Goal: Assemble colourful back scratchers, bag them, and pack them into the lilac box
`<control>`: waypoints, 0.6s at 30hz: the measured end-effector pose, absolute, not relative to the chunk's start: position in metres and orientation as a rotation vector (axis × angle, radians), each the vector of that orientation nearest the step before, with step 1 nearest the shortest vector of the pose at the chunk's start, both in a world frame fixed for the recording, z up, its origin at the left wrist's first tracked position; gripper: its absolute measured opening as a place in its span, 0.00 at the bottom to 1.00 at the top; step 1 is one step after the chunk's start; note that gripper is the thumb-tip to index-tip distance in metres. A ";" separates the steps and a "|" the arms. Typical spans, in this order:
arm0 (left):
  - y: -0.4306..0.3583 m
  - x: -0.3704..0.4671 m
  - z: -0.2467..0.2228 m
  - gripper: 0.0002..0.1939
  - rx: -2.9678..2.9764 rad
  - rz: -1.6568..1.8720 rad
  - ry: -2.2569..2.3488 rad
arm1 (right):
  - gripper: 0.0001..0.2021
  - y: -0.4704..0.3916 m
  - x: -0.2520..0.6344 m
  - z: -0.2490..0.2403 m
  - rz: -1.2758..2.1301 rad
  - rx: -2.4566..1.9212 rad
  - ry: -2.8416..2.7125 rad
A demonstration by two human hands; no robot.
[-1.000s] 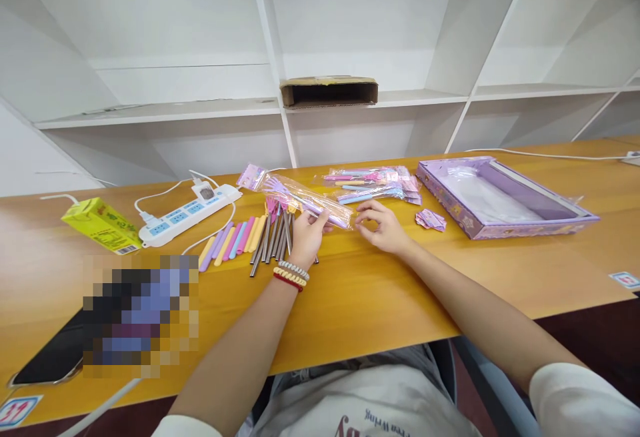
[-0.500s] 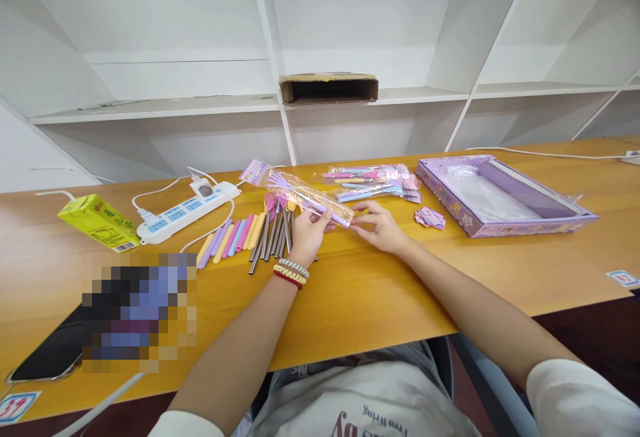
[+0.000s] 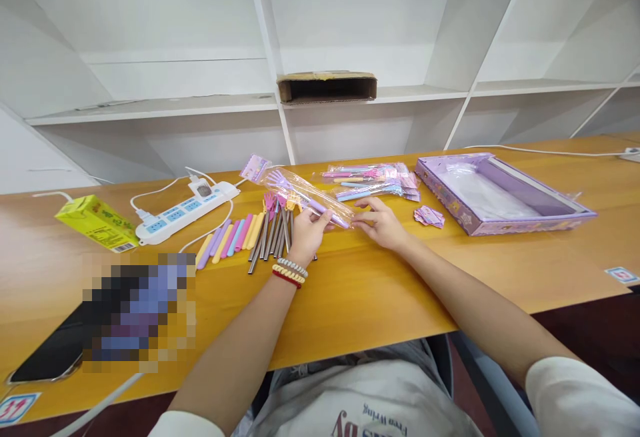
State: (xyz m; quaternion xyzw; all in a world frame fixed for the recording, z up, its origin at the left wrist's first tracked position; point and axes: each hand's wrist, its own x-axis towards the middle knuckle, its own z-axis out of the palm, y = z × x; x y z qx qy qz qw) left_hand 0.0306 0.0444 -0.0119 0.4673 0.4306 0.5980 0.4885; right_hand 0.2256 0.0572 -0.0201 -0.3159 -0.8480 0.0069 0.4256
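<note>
Left hand closed on packet, frame centre. Right hand half-curled at packet's lower right end; cannot tell if gripping. Box at centre right.

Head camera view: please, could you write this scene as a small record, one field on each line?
Left hand: pinches a clear packet
Packet content: purple fork
Right hand: fingers at the packet's near end; contact unclear
Beside left hand: metal stems with coloured heads; further left, coloured tubes in a row
Beyond the hands: more packets
Right side: small printed cards, then an open purple box
Left side: power strip, yellow-green carton
</note>
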 end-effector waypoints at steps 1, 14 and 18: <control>0.045 0.030 -0.012 0.15 1.147 1.454 1.053 | 0.08 0.058 0.226 -0.020 0.004 -0.800 -2.119; 0.042 0.032 -0.009 0.14 1.163 1.486 1.022 | 0.08 0.059 0.230 -0.018 0.015 -0.831 -2.164; 0.042 0.032 -0.010 0.15 1.160 1.495 1.016 | 0.09 0.059 0.228 -0.018 0.011 -0.770 -2.134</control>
